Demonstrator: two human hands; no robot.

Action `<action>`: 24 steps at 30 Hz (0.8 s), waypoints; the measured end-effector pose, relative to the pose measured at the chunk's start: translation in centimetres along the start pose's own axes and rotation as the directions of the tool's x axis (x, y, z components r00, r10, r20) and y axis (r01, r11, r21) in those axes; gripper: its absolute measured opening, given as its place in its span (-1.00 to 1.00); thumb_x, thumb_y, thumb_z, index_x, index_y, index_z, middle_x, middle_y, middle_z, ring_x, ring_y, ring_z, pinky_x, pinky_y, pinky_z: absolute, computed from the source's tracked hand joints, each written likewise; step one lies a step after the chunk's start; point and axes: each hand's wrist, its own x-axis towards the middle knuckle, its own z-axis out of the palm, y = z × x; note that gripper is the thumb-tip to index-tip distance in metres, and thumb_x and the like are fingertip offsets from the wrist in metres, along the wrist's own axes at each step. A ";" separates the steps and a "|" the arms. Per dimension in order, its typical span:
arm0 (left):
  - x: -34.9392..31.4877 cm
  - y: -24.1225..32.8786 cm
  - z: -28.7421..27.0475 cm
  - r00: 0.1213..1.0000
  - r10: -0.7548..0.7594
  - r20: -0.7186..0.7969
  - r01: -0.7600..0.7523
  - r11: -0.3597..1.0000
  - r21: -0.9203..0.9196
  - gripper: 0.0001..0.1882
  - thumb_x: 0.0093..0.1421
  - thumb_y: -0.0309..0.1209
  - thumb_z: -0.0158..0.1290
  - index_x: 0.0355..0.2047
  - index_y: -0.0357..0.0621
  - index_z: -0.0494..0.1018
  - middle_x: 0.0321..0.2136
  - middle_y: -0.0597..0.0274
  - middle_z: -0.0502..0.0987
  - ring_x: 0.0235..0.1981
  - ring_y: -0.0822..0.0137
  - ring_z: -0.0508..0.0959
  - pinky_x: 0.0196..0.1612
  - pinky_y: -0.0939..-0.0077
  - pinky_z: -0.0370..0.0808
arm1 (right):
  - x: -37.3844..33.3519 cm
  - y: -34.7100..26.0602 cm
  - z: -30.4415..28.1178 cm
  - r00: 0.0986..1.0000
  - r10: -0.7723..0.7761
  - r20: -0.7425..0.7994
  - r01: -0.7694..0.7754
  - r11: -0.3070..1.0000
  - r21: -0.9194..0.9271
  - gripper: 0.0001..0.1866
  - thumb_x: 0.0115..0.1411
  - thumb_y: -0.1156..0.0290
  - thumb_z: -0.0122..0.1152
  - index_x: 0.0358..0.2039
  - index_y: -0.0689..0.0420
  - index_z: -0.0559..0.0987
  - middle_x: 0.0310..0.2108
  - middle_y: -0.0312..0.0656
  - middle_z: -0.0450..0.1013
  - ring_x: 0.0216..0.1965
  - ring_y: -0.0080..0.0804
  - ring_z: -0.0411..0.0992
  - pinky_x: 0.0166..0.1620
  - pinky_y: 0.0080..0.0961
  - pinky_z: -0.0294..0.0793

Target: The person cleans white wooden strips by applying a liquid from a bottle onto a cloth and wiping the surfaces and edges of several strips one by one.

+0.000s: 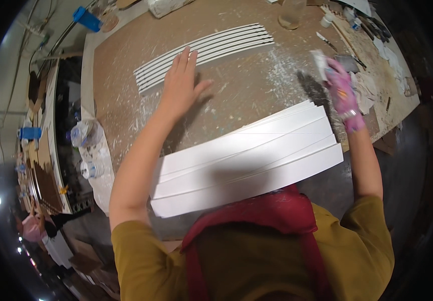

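Note:
My bare left hand [182,78] is open, fingers stretched out, its fingertips over a row of white strips [226,41] with dark gaps between them. The strips lie side by side on the brown work table. In a pink glove, my right hand [343,90] is at the table's right side, closed on a small white block-like piece [320,64]. Motion blur hides what exactly that piece is. Nearer to me lies a fanned stack of long white boards [246,155], overlapping one another and reaching the front edge, below both hands.
The paint-spattered table [121,55] carries a blue bottle [87,19] at the far left and a plastic cup [289,19] at the back. Tools, a small white jar [327,20] and rags [364,90] crowd the right. Plastic containers [92,169] stand left; another person [33,227] is farther off.

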 end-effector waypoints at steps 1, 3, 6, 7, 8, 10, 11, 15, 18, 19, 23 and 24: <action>0.8 -0.4 2.2 1.000 0.024 -0.006 -0.024 1.000 -0.006 -0.19 0.07 -0.10 0.11 0.21 -0.29 0.06 0.24 -0.08 0.07 0.24 -0.08 0.10 0.24 0.18 0.08 | 2.0 1.0 -0.3 0.995 -0.020 0.101 0.035 0.988 -0.152 -0.61 0.16 0.26 0.07 -0.01 0.13 0.46 -0.16 -0.31 0.42 -0.20 -0.58 0.35 -0.15 -0.63 0.33; 1.6 -1.2 5.6 0.983 -0.083 0.164 0.042 0.969 0.243 -0.17 0.08 -0.02 0.08 0.21 -0.26 0.07 0.26 -0.06 0.02 0.25 -0.08 0.07 0.22 0.05 0.09 | 4.8 2.5 1.3 0.989 0.046 0.138 -0.016 0.978 -0.209 -0.62 0.16 0.29 0.12 -0.04 0.16 0.48 -0.19 -0.30 0.43 -0.21 -0.57 0.35 -0.16 -0.65 0.34; 1.6 0.6 5.7 0.966 -0.035 0.255 -0.018 0.980 0.200 -0.17 0.08 0.02 0.06 0.21 -0.23 0.06 0.27 -0.04 -0.03 0.26 -0.02 0.05 0.18 -0.07 0.11 | 7.7 5.0 0.0 0.989 0.097 0.112 -0.082 0.988 -0.129 -0.64 0.15 0.34 0.13 -0.05 0.17 0.48 -0.21 -0.32 0.43 -0.24 -0.60 0.35 -0.20 -0.67 0.34; 0.9 0.6 5.1 0.969 0.101 0.224 -0.155 0.958 0.243 -0.26 0.09 -0.06 0.07 0.16 -0.23 0.14 0.21 -0.05 0.11 0.19 -0.01 0.17 0.13 0.04 0.22 | 8.7 6.2 -0.1 0.989 0.108 0.099 -0.095 0.987 -0.127 -0.64 0.15 0.34 0.13 -0.05 0.17 0.48 -0.21 -0.32 0.43 -0.24 -0.60 0.35 -0.20 -0.67 0.34; 0.9 0.9 5.0 0.966 0.110 0.236 -0.167 0.958 0.235 -0.26 0.09 -0.06 0.07 0.16 -0.23 0.14 0.21 -0.05 0.11 0.19 -0.01 0.17 0.13 0.04 0.22 | 9.6 7.3 -0.4 0.991 0.068 0.116 -0.055 0.992 -0.118 -0.65 0.14 0.36 0.15 -0.06 0.18 0.48 -0.23 -0.34 0.44 -0.28 -0.63 0.34 -0.25 -0.69 0.33; 1.0 1.0 4.0 0.960 0.159 0.232 -0.167 0.986 0.017 -0.40 0.09 -0.18 0.09 0.07 -0.25 0.24 0.08 -0.03 0.27 0.06 0.02 0.32 0.04 0.18 0.33 | 11.4 9.0 -0.1 0.990 0.024 0.138 -0.010 0.995 -0.100 -0.66 0.13 0.39 0.16 -0.07 0.19 0.48 -0.26 -0.35 0.44 -0.32 -0.66 0.33 -0.30 -0.71 0.32; 1.2 1.5 3.8 0.971 0.169 0.171 -0.178 0.983 0.038 -0.50 0.09 -0.28 0.09 0.00 -0.27 0.29 -0.04 0.00 0.36 -0.04 0.04 0.39 -0.03 0.28 0.38 | 12.2 9.6 -0.2 0.987 0.041 0.158 -0.034 0.998 -0.047 -0.66 0.13 0.41 0.16 -0.07 0.20 0.48 -0.29 -0.35 0.44 -0.35 -0.68 0.32 -0.33 -0.72 0.30; 1.0 1.1 5.4 0.927 0.156 0.341 -0.178 0.983 0.035 -0.49 0.11 -0.25 0.07 0.01 -0.25 0.29 -0.02 -0.03 0.34 -0.01 0.04 0.37 0.00 0.30 0.37 | 13.2 9.9 0.6 0.982 0.004 0.190 0.017 0.994 -0.108 -0.67 0.13 0.42 0.15 -0.07 0.22 0.48 -0.33 -0.35 0.44 -0.41 -0.67 0.30 -0.37 -0.71 0.28; 0.3 -0.1 6.1 0.961 0.186 0.205 -0.202 0.978 0.058 -0.44 0.12 -0.20 0.05 0.06 -0.23 0.25 0.02 -0.04 0.32 0.03 0.03 0.35 0.04 0.22 0.34 | 12.1 8.5 0.9 0.975 0.016 0.221 0.008 0.994 -0.110 -0.67 0.13 0.43 0.15 -0.07 0.24 0.47 -0.30 -0.35 0.44 -0.35 -0.66 0.32 -0.29 -0.71 0.31; 0.1 -0.3 6.3 0.961 0.184 0.206 -0.201 0.978 0.061 -0.44 0.12 -0.20 0.05 0.06 -0.23 0.25 0.02 -0.04 0.32 0.03 0.03 0.35 0.04 0.22 0.34 | 11.5 8.0 1.0 0.975 0.044 0.217 -0.029 0.997 -0.072 -0.67 0.14 0.43 0.14 -0.08 0.25 0.47 -0.28 -0.34 0.44 -0.31 -0.65 0.34 -0.24 -0.71 0.32; 0.5 -0.7 6.5 0.985 0.128 0.114 -0.143 0.980 0.139 -0.39 0.13 -0.15 0.05 0.11 -0.20 0.21 0.06 -0.04 0.29 0.06 0.01 0.33 0.04 0.10 0.31 | 11.2 8.7 1.1 0.964 0.081 0.253 -0.059 0.994 -0.094 -0.66 0.14 0.42 0.12 -0.07 0.27 0.46 -0.23 -0.28 0.45 -0.23 -0.60 0.37 -0.14 -0.67 0.35; 0.6 -1.1 6.6 0.982 0.118 0.150 -0.128 0.990 0.063 -0.38 0.12 -0.14 0.05 0.12 -0.19 0.20 0.06 -0.04 0.29 0.06 0.00 0.33 0.03 0.07 0.30 | 11.4 9.2 1.5 0.952 0.050 0.302 -0.011 0.992 -0.129 -0.65 0.14 0.41 0.12 -0.07 0.28 0.45 -0.21 -0.26 0.46 -0.21 -0.58 0.38 -0.11 -0.66 0.35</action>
